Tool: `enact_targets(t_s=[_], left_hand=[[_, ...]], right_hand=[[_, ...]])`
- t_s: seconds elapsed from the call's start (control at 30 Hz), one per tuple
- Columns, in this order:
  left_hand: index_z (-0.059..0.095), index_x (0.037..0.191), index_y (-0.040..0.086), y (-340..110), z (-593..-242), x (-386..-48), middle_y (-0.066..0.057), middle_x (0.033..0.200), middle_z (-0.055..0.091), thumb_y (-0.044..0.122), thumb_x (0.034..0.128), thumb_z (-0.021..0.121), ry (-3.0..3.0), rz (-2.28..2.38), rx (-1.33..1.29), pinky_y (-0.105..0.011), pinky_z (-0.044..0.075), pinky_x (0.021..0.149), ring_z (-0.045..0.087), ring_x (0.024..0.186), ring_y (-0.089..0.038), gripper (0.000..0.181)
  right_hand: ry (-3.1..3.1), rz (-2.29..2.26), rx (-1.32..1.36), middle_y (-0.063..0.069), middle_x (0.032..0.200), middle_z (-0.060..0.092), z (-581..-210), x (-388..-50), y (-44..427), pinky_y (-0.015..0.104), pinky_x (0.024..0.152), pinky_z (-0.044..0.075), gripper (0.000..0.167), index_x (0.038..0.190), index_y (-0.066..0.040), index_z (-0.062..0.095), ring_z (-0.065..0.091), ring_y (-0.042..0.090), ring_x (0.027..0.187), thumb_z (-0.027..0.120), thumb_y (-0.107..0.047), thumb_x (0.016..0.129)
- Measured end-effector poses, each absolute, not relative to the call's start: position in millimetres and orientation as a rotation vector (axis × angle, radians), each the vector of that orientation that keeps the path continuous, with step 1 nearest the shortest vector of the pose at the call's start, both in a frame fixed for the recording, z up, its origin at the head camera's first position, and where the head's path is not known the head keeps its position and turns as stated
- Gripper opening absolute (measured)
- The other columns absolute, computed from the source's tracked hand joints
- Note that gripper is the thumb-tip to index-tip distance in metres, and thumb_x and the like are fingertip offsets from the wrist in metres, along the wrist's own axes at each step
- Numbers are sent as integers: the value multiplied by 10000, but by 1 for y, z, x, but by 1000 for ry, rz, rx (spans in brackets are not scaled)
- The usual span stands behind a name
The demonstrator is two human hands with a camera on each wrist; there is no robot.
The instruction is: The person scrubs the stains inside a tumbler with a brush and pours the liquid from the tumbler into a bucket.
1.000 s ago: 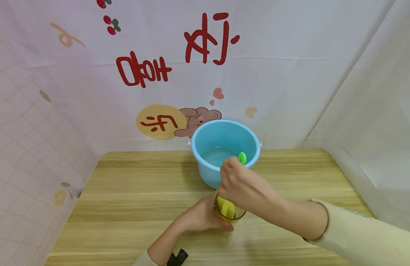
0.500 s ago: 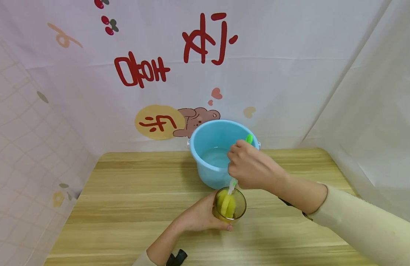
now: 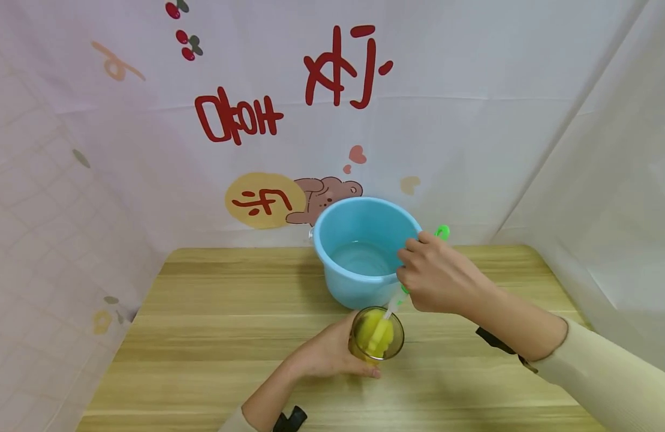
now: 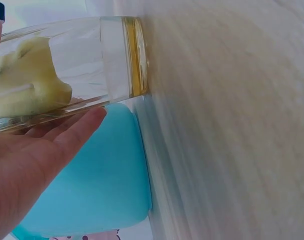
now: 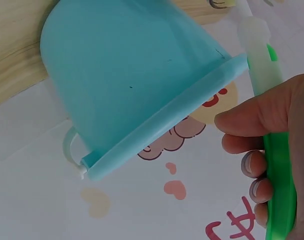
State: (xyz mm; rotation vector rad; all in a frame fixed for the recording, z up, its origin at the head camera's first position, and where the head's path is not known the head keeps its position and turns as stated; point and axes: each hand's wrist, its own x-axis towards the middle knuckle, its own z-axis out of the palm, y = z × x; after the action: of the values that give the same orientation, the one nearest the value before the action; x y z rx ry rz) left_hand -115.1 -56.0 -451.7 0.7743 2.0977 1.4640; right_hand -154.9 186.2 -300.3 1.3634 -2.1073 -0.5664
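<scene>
Yellow sponge head point(image 3: 374, 336) of a brush point(image 5: 279, 175) was down inside a clear, amber-tinted glass point(image 4: 116, 60), and its green handle point(image 3: 442, 232) poked up and leaned off to the right. The right hand point(image 3: 439, 276) had thumb and fingers curled snugly round that handle, up near the rim of a light blue bucket point(image 3: 359, 292). The left hand point(image 3: 332, 353) had the glass gripped from the side, thumb on the near side and fingers on the far side. The glass was over the front part of the wood-look worktop point(image 3: 229, 324); honestly couldn't tell whether its base was touching. The bucket stood on the worktop just behind it, with something see-through and shiny in the bottom. Behind all that hung a white sheet point(image 3: 472, 150) printed with big red characters point(image 3: 337, 66), cherries point(image 3: 189, 53) and a cartoon bear point(image 3: 332, 195). Pale sleeves point(image 3: 607, 366) on both arms too.
</scene>
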Motion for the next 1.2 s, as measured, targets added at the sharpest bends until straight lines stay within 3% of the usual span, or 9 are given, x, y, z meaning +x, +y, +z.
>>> enact_targets(t_s=[0.37, 0.63, 0.9, 1.2], left_hand=[[398, 1526, 275, -54, -452, -115, 122, 1364, 555, 278, 804, 946, 2086, 1469, 759, -323, 417, 1121, 540, 1249, -72, 906], [407, 1512, 299, -53, -452, -116, 127, 1355, 569, 262, 810, 942, 2068, 1492, 778, -321, 421, 1119, 546, 1255, -69, 884], [421, 1500, 311, -53, -455, -117, 126, 1352, 584, 255, 810, 942, 2045, 1516, 813, -310, 434, 1109, 562, 1243, -75, 866], [449, 1468, 283, -52, -456, -118, 116, 1298, 601, 268, 786, 959, 2056, 1506, 778, -302, 446, 1089, 580, 1196, -77, 852]], right_hand=[[-2084, -398, 1330, -12, 637, 186, -301, -135, 202, 288, 575, 220, 298, 616, -161, 209, 185, 160, 603, 217, 34, 841], [-2025, -371, 1323, 2, 629, 202, -298, -123, 202, 286, 567, 228, 332, 609, -132, 234, 210, 167, 582, 270, 70, 870], [-1963, -541, 1360, 60, 656, 306, -284, -108, 194, 292, 587, 290, 359, 652, -42, 368, 325, 215, 614, 255, 138, 941], [-1918, -704, 1385, 58, 660, 335, -275, -104, 179, 273, 625, 317, 357, 652, -35, 397, 339, 208, 642, 301, 163, 933]])
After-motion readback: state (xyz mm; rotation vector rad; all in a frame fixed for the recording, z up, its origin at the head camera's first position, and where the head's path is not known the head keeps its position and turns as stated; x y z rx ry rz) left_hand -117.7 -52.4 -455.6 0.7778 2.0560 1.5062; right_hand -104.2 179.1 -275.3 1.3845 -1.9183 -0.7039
